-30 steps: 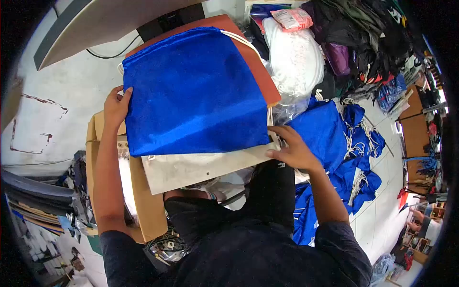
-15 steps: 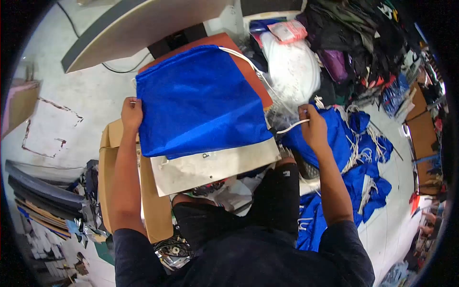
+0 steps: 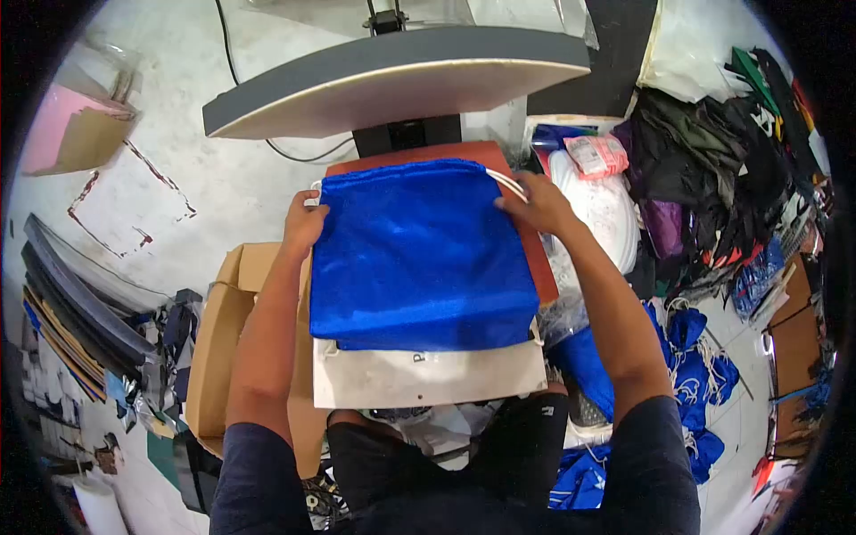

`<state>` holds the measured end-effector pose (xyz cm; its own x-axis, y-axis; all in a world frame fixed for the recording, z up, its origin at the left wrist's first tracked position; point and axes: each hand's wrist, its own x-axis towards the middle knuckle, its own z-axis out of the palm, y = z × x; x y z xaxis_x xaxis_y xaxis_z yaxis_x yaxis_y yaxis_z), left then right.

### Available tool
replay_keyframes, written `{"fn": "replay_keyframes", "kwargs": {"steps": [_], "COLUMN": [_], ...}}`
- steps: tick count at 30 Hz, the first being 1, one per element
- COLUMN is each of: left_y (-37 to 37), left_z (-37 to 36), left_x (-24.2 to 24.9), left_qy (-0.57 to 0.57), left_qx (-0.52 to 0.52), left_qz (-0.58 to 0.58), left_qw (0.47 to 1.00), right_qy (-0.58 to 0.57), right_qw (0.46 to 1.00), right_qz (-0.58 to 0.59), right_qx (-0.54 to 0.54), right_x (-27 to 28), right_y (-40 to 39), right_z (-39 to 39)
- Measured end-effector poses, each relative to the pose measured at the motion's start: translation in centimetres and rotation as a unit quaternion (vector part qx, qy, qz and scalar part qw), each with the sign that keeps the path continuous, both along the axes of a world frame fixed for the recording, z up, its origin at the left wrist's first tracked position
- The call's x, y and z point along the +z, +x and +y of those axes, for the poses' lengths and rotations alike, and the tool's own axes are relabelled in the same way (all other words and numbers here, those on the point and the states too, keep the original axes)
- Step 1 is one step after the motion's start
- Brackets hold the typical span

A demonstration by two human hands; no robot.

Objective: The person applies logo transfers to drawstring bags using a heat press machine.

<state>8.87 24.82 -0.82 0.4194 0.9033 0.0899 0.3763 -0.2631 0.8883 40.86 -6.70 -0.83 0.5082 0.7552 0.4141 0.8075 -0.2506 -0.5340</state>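
Note:
A blue drawstring bag (image 3: 419, 259) lies flat, with its gathered top toward the far side. Under it are a pale board (image 3: 428, 385) along the near side and a reddish-brown board (image 3: 541, 276) at the far and right sides. At the upper left corner, my left hand (image 3: 306, 225) is closed on the bag's edge beside a small loop of cord. My right hand (image 3: 539, 207) grips the upper right edge, thumb on the fabric and fingers by the white cord (image 3: 505, 181). Part of that cord is hidden by the fingers.
A large curved-edged panel (image 3: 401, 89) overhangs the far side. An open cardboard box (image 3: 214, 357) stands on the left. On the right are a white roll (image 3: 580, 192), a heap of dark fabric (image 3: 687, 152) and a pile of blue bags with white cords (image 3: 691, 383).
My right hand has moved from the loose cord end to the bag's upper right edge. The bag now lies straighter on the boards, and the view has shifted.

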Motion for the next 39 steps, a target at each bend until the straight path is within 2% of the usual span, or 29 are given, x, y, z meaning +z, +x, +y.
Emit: {"fn": "replay_keyframes", "kwargs": {"steps": [1, 2, 3, 4, 5, 7, 9, 12, 14, 15, 17, 18, 20, 21, 22, 23, 25, 26, 27, 28, 29, 30, 33, 34, 35, 36, 37, 38, 39], "left_y": [0.3, 0.6, 1.0, 1.4, 1.5, 2.3, 3.2, 5.0, 6.3, 6.4, 6.4, 6.4, 5.9, 5.2, 4.4, 3.3, -0.5, -2.5, -4.6, -6.7, -8.7, -10.9, -15.3, -16.0, -16.3, -16.3, -16.0, -15.7, -15.6], "left_z": [0.7, 1.3, 2.2, 3.1, 4.0, 2.8, 2.7, 5.0, 7.3, 7.3, 6.3, 6.1, 5.9, 5.7, 5.6, 4.2, 3.1, 1.6, -0.5, -2.5, -4.2, -6.2, -11.2, -12.8, -14.3, -15.5, -16.8, -17.8, -18.3], "left_x": [-0.3, -0.6, -1.0, -1.5, -1.9, -0.4, 0.8, -0.3, -2.5, -2.4, -1.8, -1.7, -1.5, -0.9, -1.6, -0.3, -0.8, -0.8, -0.7, -0.8, -1.4, -2.1, -4.9, -5.5, -5.9, -5.6, -5.0, -4.5, -4.2], "left_qy": [0.002, 0.034, 0.067, 0.146, 0.147, 0.122, 0.154, 0.126, 0.199, 0.198, 0.245, 0.241, 0.333, 0.302, 0.272, 0.163, 0.084, 0.073, -0.038, -0.144, -0.166, -0.189, -0.233, -0.223, -0.213, -0.219, -0.169, -0.117, -0.121], "left_qx": [0.002, -0.033, -0.068, -0.081, -0.075, -0.113, -0.106, -0.104, -0.082, -0.080, -0.094, -0.093, -0.076, -0.072, -0.017, 0.015, 0.005, 0.018, 0.008, -0.004, -0.010, -0.019, -0.048, -0.067, -0.084, -0.094, -0.087, -0.082, -0.096], "left_qz": [-0.004, -0.012, -0.021, -0.012, -0.015, -0.075, -0.054, -0.060, -0.044, -0.042, 0.106, 0.112, 0.115, 0.085, 0.011, -0.005, -0.052, -0.045, -0.037, -0.032, -0.032, -0.032, -0.065, -0.141, -0.216, -0.215, -0.181, -0.148, -0.148], "left_qw": [1.000, 0.999, 0.995, 0.986, 0.986, 0.983, 0.981, 0.985, 0.976, 0.976, 0.959, 0.960, 0.933, 0.947, 0.962, 0.986, 0.995, 0.996, 0.999, 0.989, 0.986, 0.981, 0.969, 0.962, 0.949, 0.947, 0.965, 0.979, 0.977], "right_qy": [0.003, 0.006, -0.044, -0.095, -0.094, 0.019, 0.114, 0.063, -0.059, -0.060, -0.115, -0.108, -0.104, -0.084, -0.120, -0.111, -0.165, -0.066, 0.005, 0.062, 0.087, 0.127, 0.153, 0.157, 0.194, 0.200, 0.180, 0.101, 0.063], "right_qw": [0.987, 0.986, 0.995, 0.994, 0.995, 0.987, 0.968, 0.977, 0.984, 0.984, 0.990, 0.990, 0.970, 0.968, 0.969, 0.959, 0.972, 0.994, 0.991, 0.965, 0.938, 0.933, 0.902, 0.860, 0.875, 0.856, 0.851, 0.853, 0.888], "right_qz": [-0.160, -0.165, -0.083, 0.001, -0.003, 0.118, 0.183, 0.167, 0.139, 0.140, -0.005, -0.003, 0.216, 0.234, 0.215, 0.253, 0.153, 0.086, 0.132, 0.252, 0.336, 0.331, 0.390, 0.474, 0.442, 0.475, 0.492, 0.507, 0.453], "right_qx": [-0.009, -0.006, -0.027, -0.046, -0.041, -0.108, -0.127, -0.114, -0.098, -0.095, -0.085, -0.089, -0.048, -0.012, 0.036, 0.068, 0.069, 0.027, 0.039, 0.032, -0.017, -0.064, -0.100, -0.106, -0.042, -0.045, 0.029, 0.075, 0.046], "right_x": [-0.3, -0.2, 0.0, 0.0, 0.1, 0.1, 0.7, -0.7, -3.7, -4.0, -4.3, -3.1, -0.6, -1.7, -0.7, -0.6, -1.3, -1.4, -1.8, -1.1, -0.5, -0.4, -4.6, -8.6, -8.9, -9.6, -13.5, -15.2, -12.1], "right_y": [0.5, 1.4, 2.2, 2.9, 3.8, 6.0, 8.3, 12.1, 15.1, 15.1, 14.4, 13.3, 12.4, 14.4, 13.9, 13.3, 14.5, 12.3, 10.8, 7.9, 4.7, 1.1, -4.9, -4.4, -8.0, -10.4, -10.2, -10.0, -12.3], "right_z": [1.6, 3.0, 4.6, 6.1, 7.2, 8.9, 11.1, 14.1, 16.7, 17.1, 16.8, 16.3, 14.7, 14.3, 12.8, 11.5, 9.1, 6.7, 4.5, 1.9, -0.6, -2.8, -9.9, -12.6, -13.2, -13.9, -16.3, -17.6, -16.0]}}
